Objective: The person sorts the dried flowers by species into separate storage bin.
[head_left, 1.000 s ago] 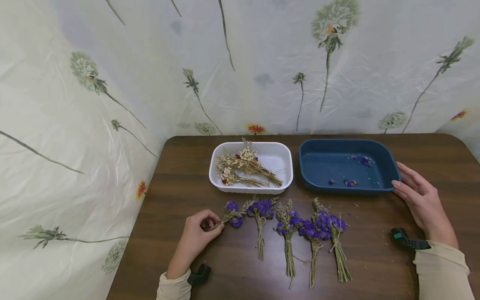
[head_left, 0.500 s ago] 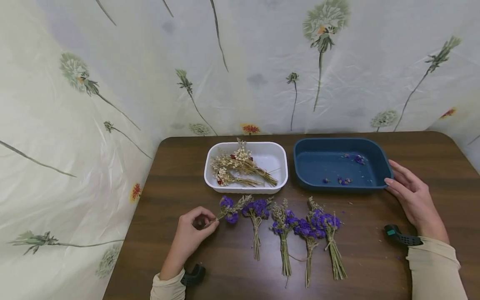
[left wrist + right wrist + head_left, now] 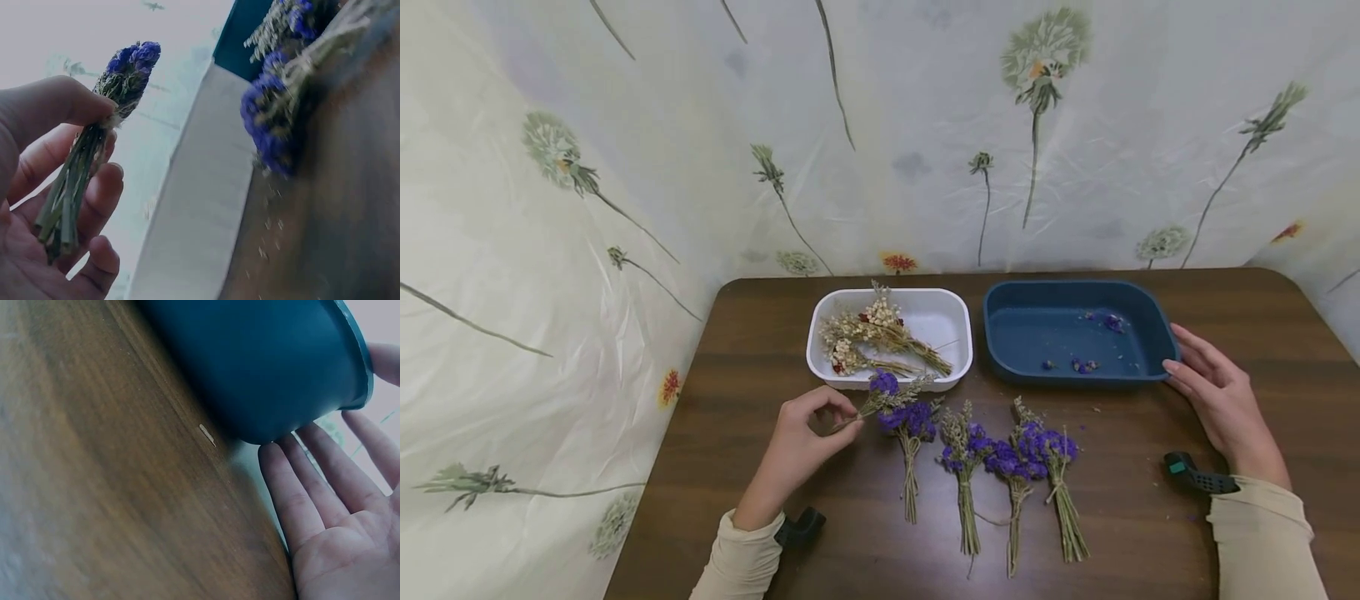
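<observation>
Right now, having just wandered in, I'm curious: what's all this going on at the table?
A person pinches a small purple dried-flower bunch in the left hand, near the front edge of the white tray. The right hand touches the right end of the blue tray. Four more purple bunches lie on the table in front of the trays. The white tray holds cream-and-red dried flowers; the blue one has only loose purple bits.
</observation>
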### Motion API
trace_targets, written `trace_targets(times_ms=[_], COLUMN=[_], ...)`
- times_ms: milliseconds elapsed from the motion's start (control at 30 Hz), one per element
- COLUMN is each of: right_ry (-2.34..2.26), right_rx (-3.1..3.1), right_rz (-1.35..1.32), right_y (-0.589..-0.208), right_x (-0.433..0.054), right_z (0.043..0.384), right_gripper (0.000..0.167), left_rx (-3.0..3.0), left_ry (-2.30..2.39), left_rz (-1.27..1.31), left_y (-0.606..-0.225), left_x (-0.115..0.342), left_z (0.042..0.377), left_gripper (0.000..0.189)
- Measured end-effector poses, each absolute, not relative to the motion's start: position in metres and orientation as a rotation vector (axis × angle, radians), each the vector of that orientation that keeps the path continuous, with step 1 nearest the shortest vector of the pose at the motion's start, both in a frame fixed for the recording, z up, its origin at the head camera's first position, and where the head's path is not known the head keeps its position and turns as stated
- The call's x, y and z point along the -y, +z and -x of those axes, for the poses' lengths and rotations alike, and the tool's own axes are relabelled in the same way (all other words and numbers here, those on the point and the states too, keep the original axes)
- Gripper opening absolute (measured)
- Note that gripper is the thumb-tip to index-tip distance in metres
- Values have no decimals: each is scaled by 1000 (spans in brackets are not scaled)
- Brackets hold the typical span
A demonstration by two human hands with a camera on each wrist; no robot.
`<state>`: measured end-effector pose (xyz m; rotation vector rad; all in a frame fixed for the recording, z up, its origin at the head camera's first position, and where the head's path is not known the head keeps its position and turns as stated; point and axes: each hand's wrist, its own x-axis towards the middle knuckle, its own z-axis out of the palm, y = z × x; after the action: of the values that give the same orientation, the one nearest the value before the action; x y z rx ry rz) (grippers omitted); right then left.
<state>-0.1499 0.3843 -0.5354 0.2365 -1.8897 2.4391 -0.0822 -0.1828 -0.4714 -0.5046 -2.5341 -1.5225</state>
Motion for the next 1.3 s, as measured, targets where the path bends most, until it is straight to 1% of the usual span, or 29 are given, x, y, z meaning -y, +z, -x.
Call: trace_targets(times_ms=[167, 367, 967, 1300], right_ry=[2407, 2384, 2356, 2351], right_rx=[1936, 1962, 1985, 1990], right_rz=[-219, -220, -205, -222], right_y=[-536, -535, -537, -535], right_x=[-385, -384, -384, -383], right_z=[150, 149, 150, 150], right_gripper=[59, 59, 59, 59], left_rx=[2533, 2495, 2507, 2573], left_ry=[-1566, -1654, -1501, -1492], left_rz=[549, 546, 602, 655], left_y=[-460, -455, -447, -438], left_x=[166, 149, 98, 71], left_z=[92, 103, 150, 182], left_gripper=[16, 15, 9, 5])
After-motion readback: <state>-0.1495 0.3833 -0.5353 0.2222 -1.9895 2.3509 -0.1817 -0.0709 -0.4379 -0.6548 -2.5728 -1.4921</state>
